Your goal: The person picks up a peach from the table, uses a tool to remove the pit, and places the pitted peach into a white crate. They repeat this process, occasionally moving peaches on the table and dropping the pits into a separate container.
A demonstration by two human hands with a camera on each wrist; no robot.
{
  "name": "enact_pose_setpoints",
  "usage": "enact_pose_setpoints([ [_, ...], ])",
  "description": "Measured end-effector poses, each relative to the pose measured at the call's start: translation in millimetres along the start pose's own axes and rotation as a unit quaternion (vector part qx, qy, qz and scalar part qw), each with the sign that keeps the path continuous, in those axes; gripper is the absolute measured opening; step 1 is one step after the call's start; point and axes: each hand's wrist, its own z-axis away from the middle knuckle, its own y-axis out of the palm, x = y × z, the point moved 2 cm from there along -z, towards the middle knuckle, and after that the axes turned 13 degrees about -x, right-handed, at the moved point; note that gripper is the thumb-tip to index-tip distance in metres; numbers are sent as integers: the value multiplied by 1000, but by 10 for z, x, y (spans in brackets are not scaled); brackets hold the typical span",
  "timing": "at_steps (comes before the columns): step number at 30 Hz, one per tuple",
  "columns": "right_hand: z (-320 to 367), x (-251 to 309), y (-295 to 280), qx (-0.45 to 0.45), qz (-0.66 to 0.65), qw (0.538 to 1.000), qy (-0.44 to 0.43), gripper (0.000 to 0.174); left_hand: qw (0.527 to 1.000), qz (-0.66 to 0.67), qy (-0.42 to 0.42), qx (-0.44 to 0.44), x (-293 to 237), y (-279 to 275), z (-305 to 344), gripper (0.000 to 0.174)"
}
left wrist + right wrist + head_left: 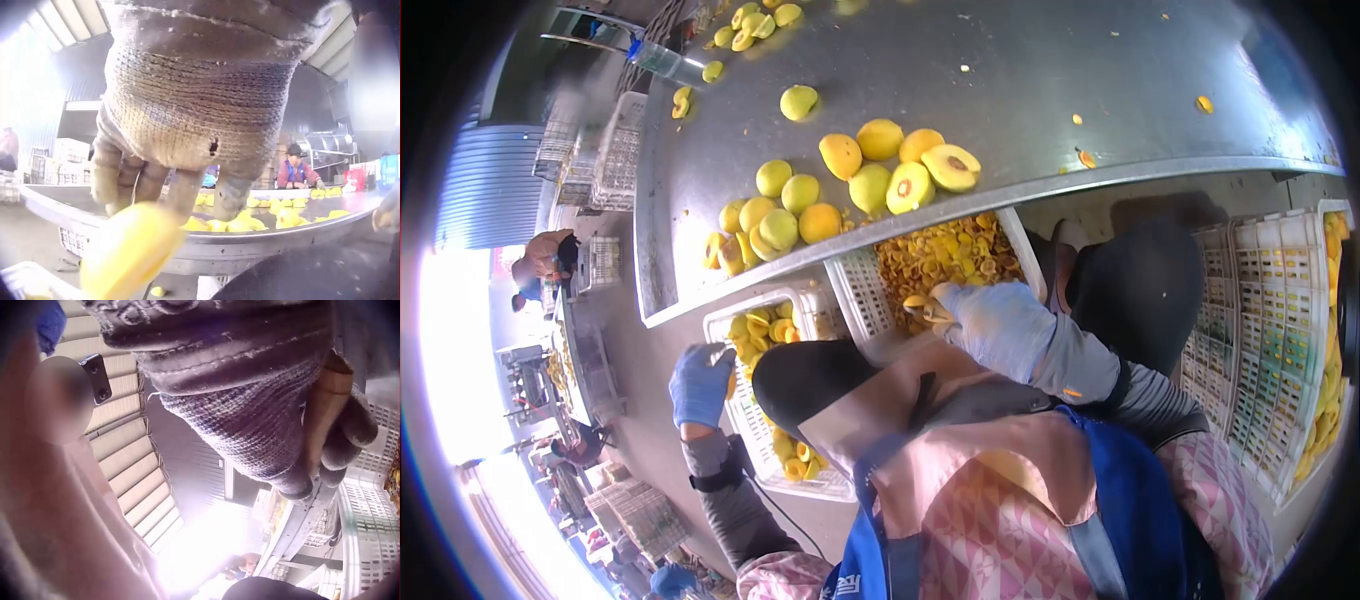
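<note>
My gloved left hand (702, 385) is beside a white crate (815, 490) of yellow fruit halves (757, 325). In the left wrist view its fingers hang down, thumb apart, and a blurred yellow fruit piece (128, 250) lies against or just below the fingertips. My gloved right hand (1005, 330) curls round a wooden handle (328, 394), clearest in the right wrist view; the tool's far end is hidden there. In the head view, that hand is over a crate (860, 295) of small orange-brown scraps (950, 250), with a yellowish piece (915, 301) at its fingertips.
Whole and cut fruit (780, 229) lie near the raised edge of the metal table (1020, 120). A tall crate (1250, 340) with yellow fruit stands at the right. A bottle (668, 62) lies at the table's far left. Other people (550, 258) work in the background.
</note>
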Motion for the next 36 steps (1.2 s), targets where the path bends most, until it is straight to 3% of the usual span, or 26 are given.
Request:
enact_pose_setpoints([
  [2,-56,-23,43,9,15,1000,13,34,961,165,-203,-86,-20,-129,-394,27],
  [3,-57,-56,84,22,31,999,30,32,935,242,-235,-111,-121,-214,-724,31],
  [4,-51,-89,133,-58,12,998,0,27,944,234,-176,-153,-151,-208,-1067,36],
  [7,-108,-66,40,-48,-15,999,20,29,940,282,-44,-184,-281,-78,-2203,49],
  [8,-126,-65,6,-50,-12,998,21,29,945,278,-22,-171,-379,-52,-2535,53],
  [10,-144,-67,-54,-41,-35,998,27,30,979,146,-22,-139,-432,303,-3240,58],
  [12,-166,-72,-106,-41,-48,998,31,31,972,187,57,-128,-611,472,-3673,55],
  [16,-181,-78,-149,-41,-74,994,71,31,980,117,117,-107,-672,897,-3902,56],
  [18,-193,-51,-227,-33,-79,993,81,31,995,87,6,-43,-739,605,-3673,57],
  [19,-186,-42,-246,-26,-81,993,88,32,996,85,5,-40,-687,608,-3568,57],
  [20,-162,-51,-218,-25,-84,992,87,32,948,311,-70,-7,-573,635,-3469,50],
  [21,-140,-67,-184,-62,-91,991,72,33,844,517,-143,24,-518,598,-3336,44],
  [22,-120,-67,-168,-99,-99,989,55,34,845,514,-145,23,-467,556,-3156,44],
  [23,-103,-54,-160,-99,-102,988,52,34,714,685,-141,35,-479,411,-2914,43],
  [24,-87,-39,-163,-114,-103,987,49,35,548,825,-130,44,-519,235,-2650,44],
  [25,-79,-22,-162,-129,-105,985,44,36,344,920,-182,57,-822,36,-2375,43],
  [27,-87,-13,-118,-132,-118,984,28,37,314,935,-156,47,-897,35,-2095,49],
  [30,-70,10,-109,-127,-148,980,27,36,280,934,-222,8,-1341,57,-1675,59],
  [31,-62,36,-110,-121,-171,977,30,36,254,952,-167,44,-1530,39,-1558,61],
  [33,-33,108,-205,-116,-171,978,40,36,326,933,-149,24,-1918,-95,-1398,67],
  [34,-28,116,-226,-104,-208,972,37,36,284,937,-202,32,-2046,-105,-1298,68],
  [35,-19,121,-242,-92,-245,965,33,35,278,938,-205,36,-2179,-125,-1258,68],
  [36,-18,132,-255,-85,-242,967,6,34,275,920,-279,-15,-2265,-123,-1218,66],
])
